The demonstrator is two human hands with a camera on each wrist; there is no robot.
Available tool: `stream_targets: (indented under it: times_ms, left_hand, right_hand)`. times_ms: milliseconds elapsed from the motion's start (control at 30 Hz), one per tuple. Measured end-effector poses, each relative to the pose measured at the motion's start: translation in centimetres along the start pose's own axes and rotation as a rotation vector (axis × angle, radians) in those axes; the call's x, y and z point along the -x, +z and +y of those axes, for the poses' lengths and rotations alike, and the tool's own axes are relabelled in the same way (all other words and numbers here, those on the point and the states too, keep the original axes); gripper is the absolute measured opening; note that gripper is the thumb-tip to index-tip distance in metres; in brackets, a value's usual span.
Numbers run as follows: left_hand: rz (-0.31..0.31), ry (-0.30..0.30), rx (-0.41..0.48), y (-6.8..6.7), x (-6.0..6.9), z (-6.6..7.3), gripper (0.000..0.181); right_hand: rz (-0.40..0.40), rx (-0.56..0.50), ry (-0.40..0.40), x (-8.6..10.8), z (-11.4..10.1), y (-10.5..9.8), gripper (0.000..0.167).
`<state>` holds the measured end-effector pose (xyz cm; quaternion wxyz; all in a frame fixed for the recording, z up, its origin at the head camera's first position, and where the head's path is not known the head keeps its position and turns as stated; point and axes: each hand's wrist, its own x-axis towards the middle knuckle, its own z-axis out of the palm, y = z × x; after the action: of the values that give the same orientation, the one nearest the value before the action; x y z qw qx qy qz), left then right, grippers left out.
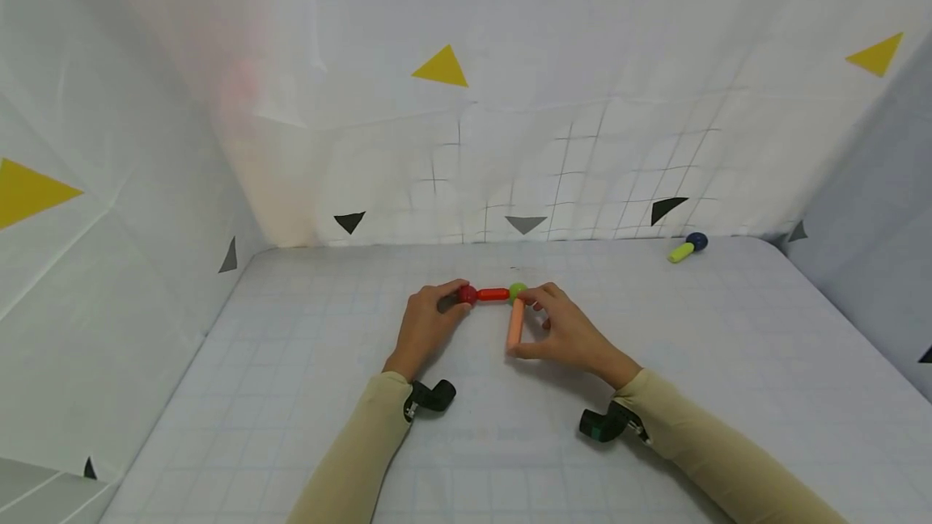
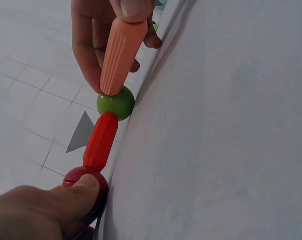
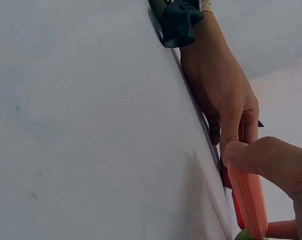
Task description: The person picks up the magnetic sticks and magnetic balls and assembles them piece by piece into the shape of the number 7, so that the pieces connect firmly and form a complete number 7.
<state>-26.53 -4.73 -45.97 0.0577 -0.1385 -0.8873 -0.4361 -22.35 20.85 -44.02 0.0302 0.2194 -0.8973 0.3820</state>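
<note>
We see the left grip (image 1: 425, 326) pinching the dark red ball (image 1: 468, 294), which stands in one row with the red stick (image 1: 493, 294) and the green ball (image 1: 518, 290) on the bench (image 1: 510, 467). The right grip (image 1: 571, 334) pinches the orange stick (image 1: 515, 326) lengthwise, its far end at the green ball; whether it is seated there, we cannot tell. We judge that a slanted push could turn the green ball or loosen the red stick. We notice no container; farther right, a yellow-green stick (image 1: 681, 252) meets a dark blue ball (image 1: 696, 242).
</note>
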Motion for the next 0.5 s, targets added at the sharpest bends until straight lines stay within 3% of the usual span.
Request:
stream_targets:
  times_ms: [200,500]
  left_hand:
    - [-0.003,-0.018,-0.002,-0.04,0.03,0.21,0.043]
    - [0.010,0.007,0.001,-0.02,-0.06,0.17,0.042]
  right_hand:
    - [0.004,0.009,-0.003,-0.09,0.08,0.15,0.083]
    - [0.024,0.032,-0.011,-0.14,0.20,0.48,0.084]
